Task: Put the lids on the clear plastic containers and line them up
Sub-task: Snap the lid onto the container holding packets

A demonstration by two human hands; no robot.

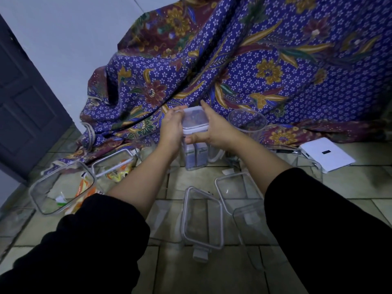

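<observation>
Head view. Nearest us, 2 black sleeves [331, 225] frame the tiled floor [191, 272], where a lidded container [202, 221] with a grey latch stands beside 2 more clear boxes [237, 188]. Farther out, both hands meet on a tall tub [195, 143] standing on the floor in front of the patterned cloth [254, 60]. The left hand [170, 129] curls its fingers against the tub's left side; the right hand [214, 130] wraps the right side, thumb across the front just under the lid [194, 120], index finger raised. We judge both hands clamped on the tub, the lid seated but perhaps not yet pressed home. To finish the step well, we would keep the tub upright on the tile, press evenly round the rim rather than at 1 corner, and check the seal before sliding it into line. At left, 2 open containers [62, 187] hold orange packets; a round jar [247, 122] and a white box [326, 153] lie to the right.
</observation>
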